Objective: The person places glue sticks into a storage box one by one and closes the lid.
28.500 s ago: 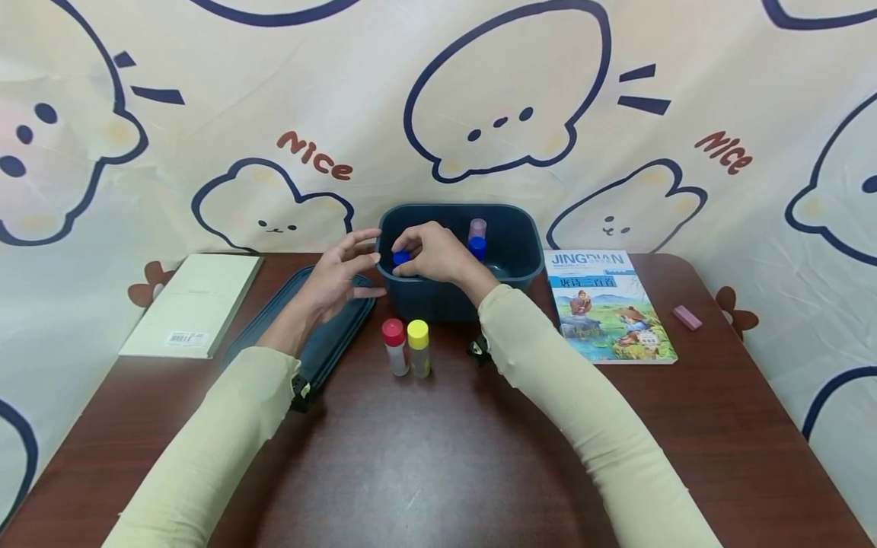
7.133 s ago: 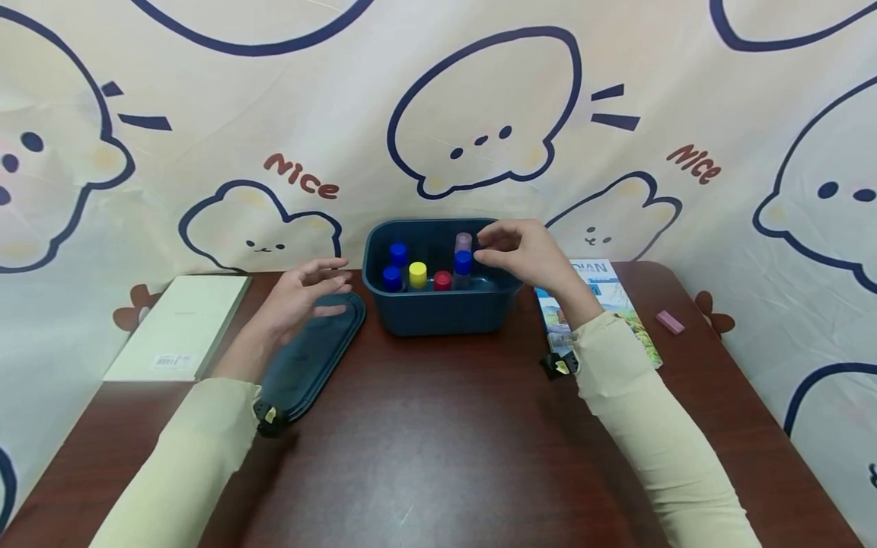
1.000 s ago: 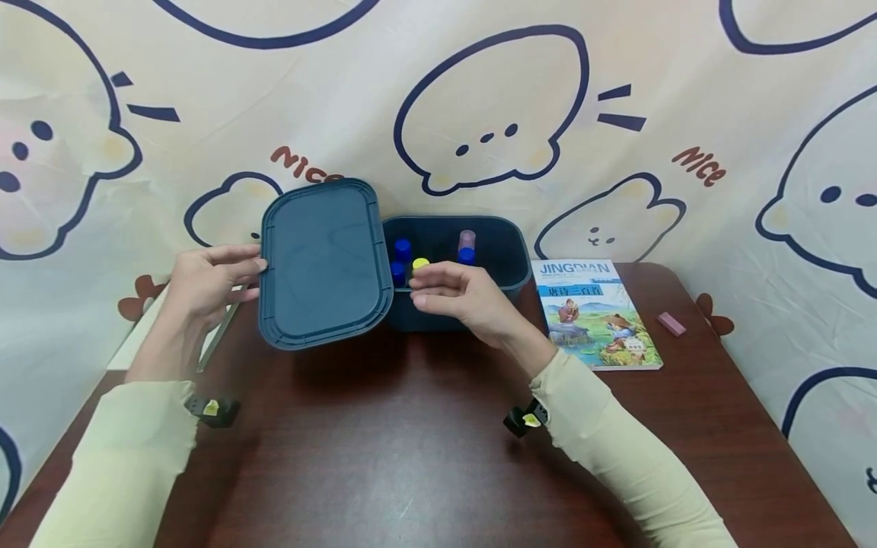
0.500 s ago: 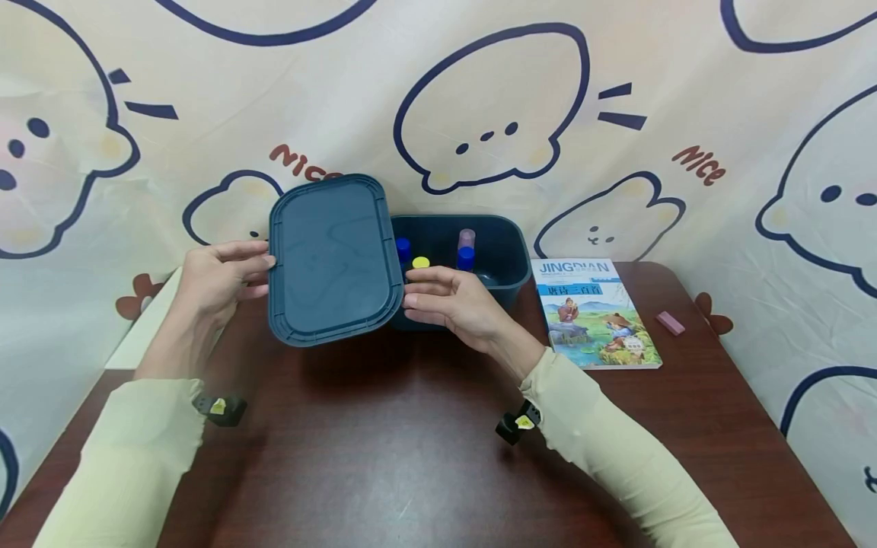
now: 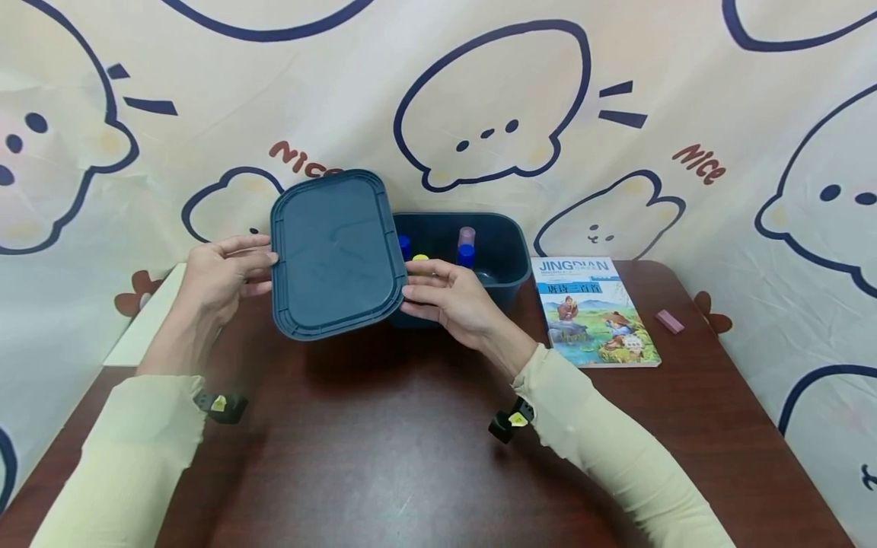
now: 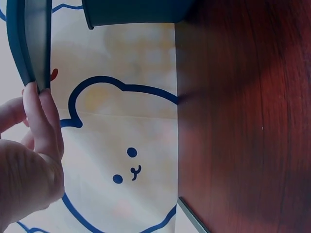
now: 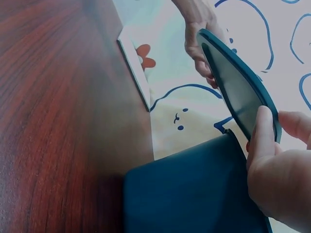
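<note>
Both hands hold up a dark blue-green box lid (image 5: 336,255), tilted, its broad face towards me. At its left edge my left hand (image 5: 222,278) pinches it between thumb and fingers. My right hand (image 5: 455,301) pinches the right edge, as the right wrist view also shows, with the lid's rim between thumb and fingers. Just behind and to the right stands the matching box (image 7: 194,189), uncovered. Inside it I see a blue-capped bottle (image 5: 466,256), a purple translucent item (image 5: 467,237), another blue cap (image 5: 404,246) and part of a yellow cap (image 5: 421,258). The lid and right hand hide the rest.
To the right lies a colourful book (image 5: 596,312), with a pink eraser-like block (image 5: 669,321) beyond it. A pale book (image 5: 140,327) sits at the left, partly behind my left arm. Patterned cloth (image 5: 493,91) hangs behind the brown table (image 5: 404,457).
Red- and yellow-capped bottles went from table into box; the lid was lifted off the table. Within the last second it moved slightly right and up, and my right hand reached left and gripped its edge.
</note>
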Action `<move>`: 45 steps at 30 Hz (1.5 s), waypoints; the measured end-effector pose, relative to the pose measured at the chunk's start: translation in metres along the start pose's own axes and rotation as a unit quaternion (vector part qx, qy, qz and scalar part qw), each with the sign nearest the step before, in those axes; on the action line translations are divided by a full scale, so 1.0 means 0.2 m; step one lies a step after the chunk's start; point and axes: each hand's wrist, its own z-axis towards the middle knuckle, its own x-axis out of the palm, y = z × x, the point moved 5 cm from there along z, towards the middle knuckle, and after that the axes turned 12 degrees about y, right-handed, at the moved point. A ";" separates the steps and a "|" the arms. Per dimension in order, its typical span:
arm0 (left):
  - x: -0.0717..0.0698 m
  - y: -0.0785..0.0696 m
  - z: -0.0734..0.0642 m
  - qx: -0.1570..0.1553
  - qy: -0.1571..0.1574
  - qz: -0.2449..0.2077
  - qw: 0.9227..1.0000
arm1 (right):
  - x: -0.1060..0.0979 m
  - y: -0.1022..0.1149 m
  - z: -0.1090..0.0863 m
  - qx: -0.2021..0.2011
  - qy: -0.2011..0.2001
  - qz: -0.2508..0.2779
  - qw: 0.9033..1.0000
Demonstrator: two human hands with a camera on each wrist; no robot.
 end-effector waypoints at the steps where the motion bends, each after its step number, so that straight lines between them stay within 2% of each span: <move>1: 0.00 0.00 0.00 0.002 0.011 -0.001 1.000 | 0.00 0.00 0.00 -0.002 -0.002 0.001 1.000; 7: 0.00 0.00 0.02 0.003 0.081 -0.014 0.997 | 0.00 0.03 -0.01 -0.004 -0.008 -0.009 1.000; 11: -0.01 -0.01 0.04 0.010 0.102 -0.027 0.994 | 0.00 0.04 -0.02 -0.001 -0.005 -0.023 1.000; 20: -0.08 -0.07 0.06 0.035 0.092 -0.025 0.995 | 0.00 0.04 -0.05 0.010 0.014 -0.035 0.999; 25: -0.09 -0.12 0.10 0.042 0.087 -0.006 0.995 | 0.00 0.05 -0.06 0.006 0.027 -0.042 0.999; 35: -0.10 -0.19 0.13 0.052 0.097 -0.001 0.994 | -0.04 0.06 -0.08 0.024 0.031 -0.053 0.998; 41: -0.09 -0.19 0.12 0.055 0.100 0.005 0.993 | -0.06 0.09 -0.10 0.011 0.036 -0.061 0.997; 45: -0.08 -0.21 0.12 0.072 0.103 0.001 0.992 | -0.07 0.11 -0.11 -0.003 0.036 -0.064 0.997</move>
